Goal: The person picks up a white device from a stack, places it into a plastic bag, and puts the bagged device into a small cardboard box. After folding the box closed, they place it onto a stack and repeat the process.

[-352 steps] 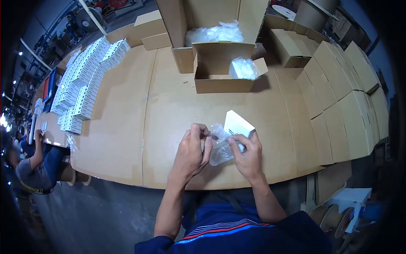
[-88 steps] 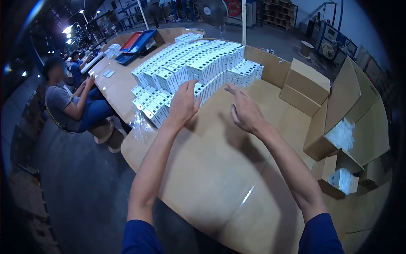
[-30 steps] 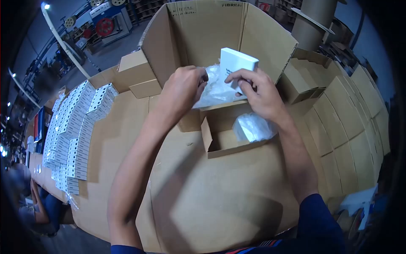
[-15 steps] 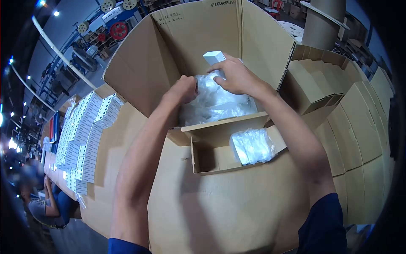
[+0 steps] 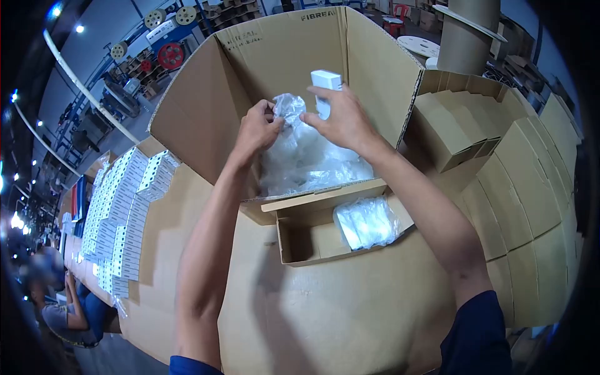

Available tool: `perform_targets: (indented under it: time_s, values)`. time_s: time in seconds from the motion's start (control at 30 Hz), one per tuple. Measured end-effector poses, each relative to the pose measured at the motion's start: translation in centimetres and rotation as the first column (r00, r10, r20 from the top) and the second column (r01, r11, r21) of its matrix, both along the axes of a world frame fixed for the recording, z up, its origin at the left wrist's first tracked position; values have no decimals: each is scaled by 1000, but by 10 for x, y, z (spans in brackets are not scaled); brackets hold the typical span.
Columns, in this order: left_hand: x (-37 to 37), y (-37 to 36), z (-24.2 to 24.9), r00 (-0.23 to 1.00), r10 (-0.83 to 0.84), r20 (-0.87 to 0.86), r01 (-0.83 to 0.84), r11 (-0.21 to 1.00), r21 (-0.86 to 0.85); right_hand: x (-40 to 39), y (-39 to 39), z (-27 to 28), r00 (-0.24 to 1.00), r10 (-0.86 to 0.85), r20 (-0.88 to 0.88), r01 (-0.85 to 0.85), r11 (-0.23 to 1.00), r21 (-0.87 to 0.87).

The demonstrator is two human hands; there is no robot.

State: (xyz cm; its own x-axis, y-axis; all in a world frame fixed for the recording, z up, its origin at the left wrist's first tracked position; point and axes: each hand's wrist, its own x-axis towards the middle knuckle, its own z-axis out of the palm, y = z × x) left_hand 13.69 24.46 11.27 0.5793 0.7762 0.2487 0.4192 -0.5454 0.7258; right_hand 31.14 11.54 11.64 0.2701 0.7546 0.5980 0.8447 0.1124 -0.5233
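Large open carton [image 5: 194, 122]: stood at the far edge of the worktop [image 5: 350, 319], flaps raised; crumpled clear plastic bags [image 5: 312, 169] heaped inside. Small open carton [image 5: 324, 245]: set directly before it; its right half is occupied by a plastic-wrapped bundle [image 5: 365, 224], pale beneath the film (exact contents cannot be made out), while the cardboard floor is exposed at the left.

White box [image 5: 326, 80]: held upright, slightly tilted, in the right hand [image 5: 342, 115], above the large carton's heap; gripped along its sides between fingers and palm, the thumb extended towards the left. Clear bag [image 5: 289, 107]: pinched at its left side by the fingers of the left hand [image 5: 259, 128], which is curled narrow; whether the bag is touched by the right thumb cannot be told. Both arms are stretched forward over the worktop, the hands brought close together.

Stacked white boxes [image 5: 115, 215]: ranged in rows along the worktop's left edge, small dark marks on their ends, wording too small to be read. Brown cartons [image 5: 525, 187]: stacked along the right edge. Lettering: "FIBREA" can be read on the large carton's back flap; fainter print at its left is illegible.
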Motion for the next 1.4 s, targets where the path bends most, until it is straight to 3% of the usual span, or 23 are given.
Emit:
perform_targets:
  time_s: [0.07, 0.13, 0.17, 0.27, 0.3, 0.37, 0.4, 0.5, 0.57, 0.6, 0.67, 0.77, 0.83, 0.9, 0.97, 1.03, 1.07, 1.1, 1.17, 1.23, 1.33, 1.4]
  values:
    - [-8, -14, 11, 997, -53, 64, 58, 995, -83, 1, -4, 9, 994, -97, 43, 93, 991, 96]
    - [-14, -27, 16, 965, -163, 204, 194, 971, -143, 6, -1, 18, 940, 113, -322, -130, 991, -33]
    - [-16, -34, 18, 944, -199, 263, 252, 949, -188, 7, -1, 21, 846, 189, -499, -253, 965, -63]
    - [-21, -55, 25, 854, -255, 453, 422, 848, -319, 3, -11, 24, 549, 370, -750, -527, 849, 34]
    - [-26, -57, 27, 881, -244, 405, 371, 888, -272, -2, -16, 26, 422, 407, -810, -601, 794, 86]
    - [-42, -62, 31, 930, -201, 309, 262, 950, -169, -11, -30, 31, 463, 407, -788, -559, 823, 97]
    - [-45, -71, 31, 912, -188, 366, 246, 962, -120, -12, -35, 32, 502, 406, -763, -542, 836, 88]
    - [-60, -101, 39, 893, -97, 439, 167, 978, -125, -21, -54, 36, 669, 391, -632, -462, 885, 60]
    - [-74, -121, 42, 883, -83, 462, 204, 954, -218, -28, -67, 41, 780, 363, -510, -395, 917, 48]
    - [-85, -127, 43, 891, -93, 444, 211, 952, -223, -30, -73, 43, 767, 355, -534, -379, 923, 70]
    - [-103, -139, 47, 865, -122, 487, 270, 931, -246, -34, -82, 48, 593, 371, -714, -407, 904, 131]
    - [-128, -154, 48, 650, -150, 745, 428, 882, -195, -37, -99, 47, 215, 365, -906, -447, 861, 241]
    - [-137, -165, 44, 764, -217, 607, 178, 976, 124, -63, -130, 49, -55, 352, -934, -428, 837, 341]
    - [-149, -193, 47, 894, -235, 380, 98, 933, 346, -82, -160, 30, -143, 280, -949, -493, 811, 313]
    - [-152, -230, 54, 872, -350, 344, 126, 837, 532, -111, -194, 9, -132, 256, -958, -534, 795, 286]
    - [-162, -257, 46, 867, -433, 248, 209, 766, 607, -139, -225, -8, -135, 148, -980, -530, 824, 198]
    - [-165, -272, 29, 854, -397, 336, 190, 840, 508, -141, -246, -10, -31, 55, -998, -627, 776, 62]
    - [-167, -292, 4, 831, -223, 509, 76, 953, 294, -147, -262, -22, -12, 144, -990, -594, 795, 123]
    - [-179, -325, -22, 836, -33, 548, -9, 997, 73, -155, -288, -52, 45, 323, -945, -532, 809, 251]
    - [-188, -355, -40, 783, 118, 611, -22, 987, -162, -157, -318, -68, 322, 447, -835, -556, 803, 215]
    - [-195, -391, -56, 769, 165, 618, 47, 949, -312, -191, -340, -96, 402, 406, -821, -405, 883, 238]
    - [-196, -404, -61, 768, 166, 619, 112, 916, -385, -199, -351, -96, 585, 273, -764, -346, 936, 69]
